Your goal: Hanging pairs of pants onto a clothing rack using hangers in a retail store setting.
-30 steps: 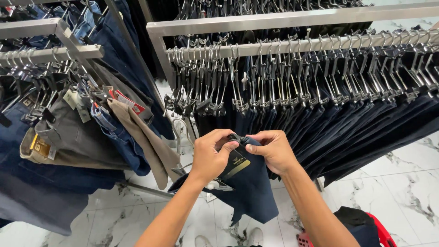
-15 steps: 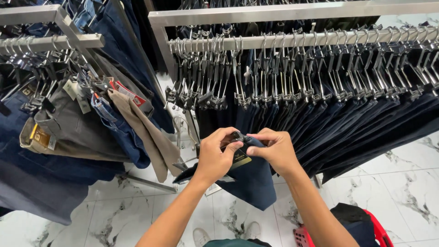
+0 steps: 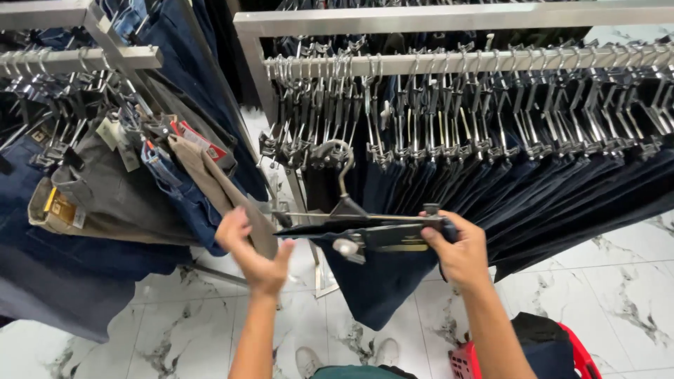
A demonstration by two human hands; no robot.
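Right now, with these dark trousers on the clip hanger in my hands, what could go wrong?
1. Only the right hand grips the hanger, at one end; the left hand is open beside the other end, so the hanger may tip.
2. The dark trousers hang folded from it and could slip toward the marble floor.
3. The rail is tightly packed with hangers, so the hook may snag its neighbours.

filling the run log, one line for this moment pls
right hand: grips hanger end | dark trousers: clipped, hanging | left hand: open, off hanger

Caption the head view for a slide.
Right hand holds dark navy trousers on a metal clip hanger; open left hand alongside.
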